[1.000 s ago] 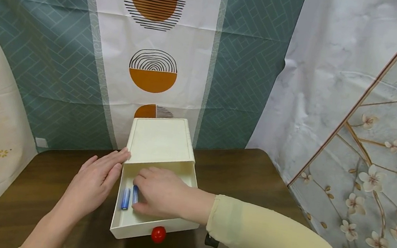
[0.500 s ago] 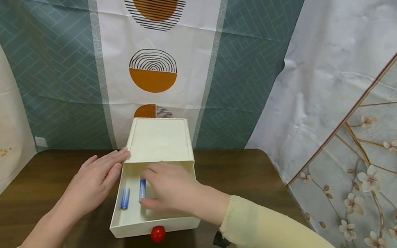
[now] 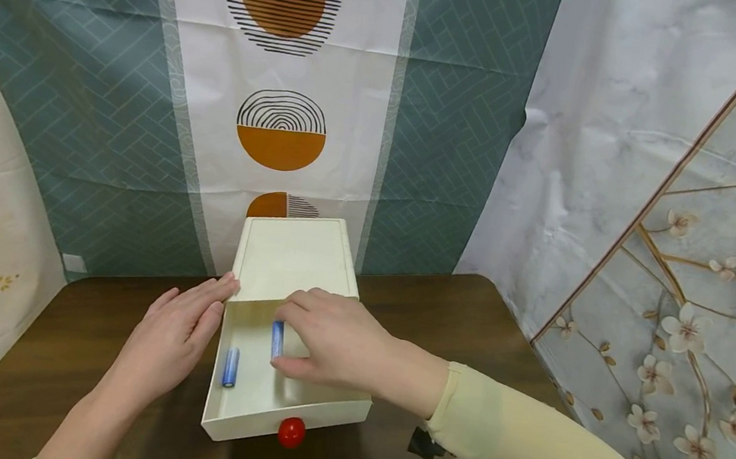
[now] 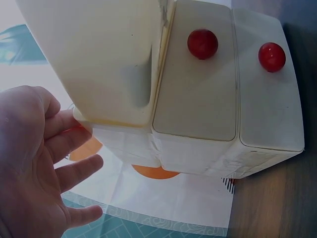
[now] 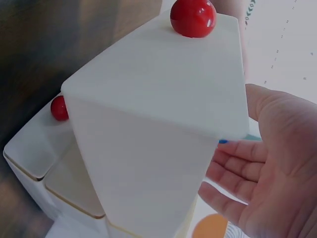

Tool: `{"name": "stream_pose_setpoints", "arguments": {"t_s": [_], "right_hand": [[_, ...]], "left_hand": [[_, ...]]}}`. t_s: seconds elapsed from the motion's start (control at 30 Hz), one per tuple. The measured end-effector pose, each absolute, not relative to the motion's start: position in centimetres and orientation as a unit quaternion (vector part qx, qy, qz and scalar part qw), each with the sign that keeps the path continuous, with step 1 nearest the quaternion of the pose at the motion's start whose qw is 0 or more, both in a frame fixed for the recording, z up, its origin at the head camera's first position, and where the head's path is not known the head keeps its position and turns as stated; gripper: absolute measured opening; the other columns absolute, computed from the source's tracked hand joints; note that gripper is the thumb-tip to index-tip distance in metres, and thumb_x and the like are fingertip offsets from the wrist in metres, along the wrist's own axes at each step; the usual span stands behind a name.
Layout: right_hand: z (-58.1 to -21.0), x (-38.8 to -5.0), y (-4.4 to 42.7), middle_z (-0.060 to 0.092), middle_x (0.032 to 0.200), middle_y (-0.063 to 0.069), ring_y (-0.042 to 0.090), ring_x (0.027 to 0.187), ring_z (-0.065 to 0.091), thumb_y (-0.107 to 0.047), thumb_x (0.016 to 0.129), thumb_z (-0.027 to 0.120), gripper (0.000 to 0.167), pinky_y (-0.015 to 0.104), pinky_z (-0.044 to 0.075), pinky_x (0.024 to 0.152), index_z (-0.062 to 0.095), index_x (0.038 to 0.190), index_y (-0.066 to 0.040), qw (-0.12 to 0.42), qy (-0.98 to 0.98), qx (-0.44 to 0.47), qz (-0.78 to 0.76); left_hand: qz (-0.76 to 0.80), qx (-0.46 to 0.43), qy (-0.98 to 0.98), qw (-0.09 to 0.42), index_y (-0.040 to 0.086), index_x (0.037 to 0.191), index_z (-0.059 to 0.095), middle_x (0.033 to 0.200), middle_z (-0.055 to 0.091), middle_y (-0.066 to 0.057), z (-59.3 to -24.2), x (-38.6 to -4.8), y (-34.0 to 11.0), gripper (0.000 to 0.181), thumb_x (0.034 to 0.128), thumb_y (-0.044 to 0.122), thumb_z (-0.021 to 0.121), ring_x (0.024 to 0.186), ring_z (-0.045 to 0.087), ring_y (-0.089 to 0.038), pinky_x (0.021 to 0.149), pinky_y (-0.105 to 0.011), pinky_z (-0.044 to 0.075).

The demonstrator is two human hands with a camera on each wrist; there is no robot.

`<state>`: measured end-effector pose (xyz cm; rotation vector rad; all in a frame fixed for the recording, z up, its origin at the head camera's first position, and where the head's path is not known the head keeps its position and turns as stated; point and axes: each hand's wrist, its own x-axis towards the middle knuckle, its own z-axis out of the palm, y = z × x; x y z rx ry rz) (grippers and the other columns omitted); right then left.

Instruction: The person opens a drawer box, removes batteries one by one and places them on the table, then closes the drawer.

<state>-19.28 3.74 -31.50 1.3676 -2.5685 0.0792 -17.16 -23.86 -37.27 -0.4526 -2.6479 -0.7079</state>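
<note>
A white drawer cabinet (image 3: 295,259) stands on the table with its top drawer (image 3: 250,406) pulled out. My right hand (image 3: 337,337) is over the drawer, pinching a blue battery (image 3: 277,339) end to end between thumb and fingertips. Another blue battery (image 3: 231,367) lies by the drawer's left wall. With fairly straight fingers, my left hand (image 3: 171,339) touches the cabinet's left top edge. The left wrist view shows that hand (image 4: 44,163) beside the cabinet, fingers spread. In the right wrist view the drawer wall mostly hides the held battery; a blue tip shows by the fingers.
A red knob (image 3: 291,432) sticks out from the drawer front. Lower drawers with red knobs (image 4: 202,44) sit beneath, pushed in. Around the cabinet is the dark wooden table (image 3: 426,321), with a patterned curtain (image 3: 446,155) right behind it.
My right hand has moved right and slightly back over the drawer, carrying the pinched battery away from the other one. The left hand stays on the cabinet's edge.
</note>
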Motion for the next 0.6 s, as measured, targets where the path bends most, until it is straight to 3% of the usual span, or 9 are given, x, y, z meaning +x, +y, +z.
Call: {"name": "stream_pose_setpoints", "arguments": {"t_s": [0.6], "right_hand": [[-31.1,-20.0,7.5,0.071,0.134,-0.004,0.015,0.122,0.067,-0.041,0.099,0.083,0.045,0.032,0.062,0.095,0.072,0.133,-0.014,0.123,-0.871,0.466,0.092]], "left_hand": [[-0.255,-0.171,-0.930,0.202,0.012,0.158,0.062,0.164,0.057,-0.012,-37.7,-17.2,-24.0,0.043,0.1191,0.023,0.048,0.151,0.052,-0.040,0.119,-0.074,0.029]]}}
